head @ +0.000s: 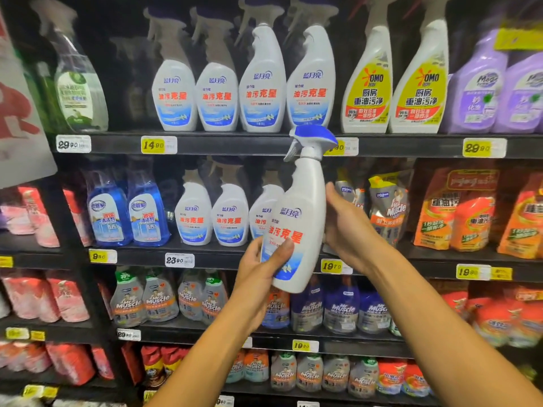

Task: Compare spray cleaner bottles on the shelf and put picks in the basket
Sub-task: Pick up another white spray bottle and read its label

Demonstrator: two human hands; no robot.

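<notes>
White spray bottle [296, 230] is held tilted, clear of shelf edge [223, 145]; left hand [261, 268] clamped on base, right hand [349, 227] curled behind body.

Both my forearms reach up and forward from the bottom of the view, bare to the wrist, angling in toward each other. My left hand [258, 268] sits lower, palm turned inward, thumb lying across the front of the white spray bottle [296, 230] and fingers curled behind it, gripping near its base. My right hand [349, 227] is higher, wrist bent back, fingers wrapped round the bottle's far side at mid-height, thumb out of sight behind it.
</notes>
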